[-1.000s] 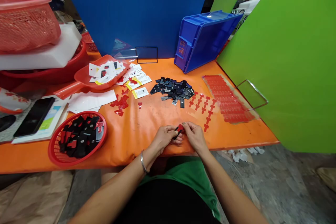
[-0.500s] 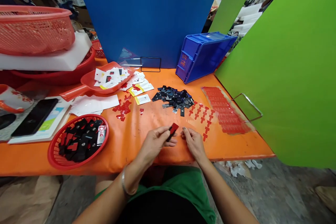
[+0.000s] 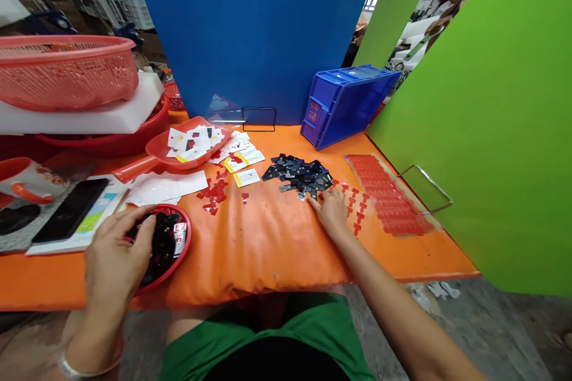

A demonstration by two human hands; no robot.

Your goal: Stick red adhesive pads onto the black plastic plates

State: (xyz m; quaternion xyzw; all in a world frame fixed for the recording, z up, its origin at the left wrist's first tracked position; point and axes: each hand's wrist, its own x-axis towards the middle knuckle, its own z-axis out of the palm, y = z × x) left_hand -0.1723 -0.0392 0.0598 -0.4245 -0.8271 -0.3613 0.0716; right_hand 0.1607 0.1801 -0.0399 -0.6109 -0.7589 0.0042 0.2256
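My left hand is over the red basket, thumb and fingers apart, with no held piece visible. Inside the basket lie black flat pieces and a silver-and-red piece. My right hand reaches to the front right edge of a pile of black flat pieces. Its thumb stands apart from the fingers beside a black piece, and the fingertips are partly hidden. Red T-shaped stickers lie in rows just right of this hand.
A red sticker sheet lies at the right, by the green panel. Loose red pieces and a red scoop with cards are left of centre. A blue bin stands behind; a phone and mug are far left.
My left hand has moved left from the middle to the basket; the black piece with red on it no longer shows in its fingers. My right hand has moved forward to the black pile.
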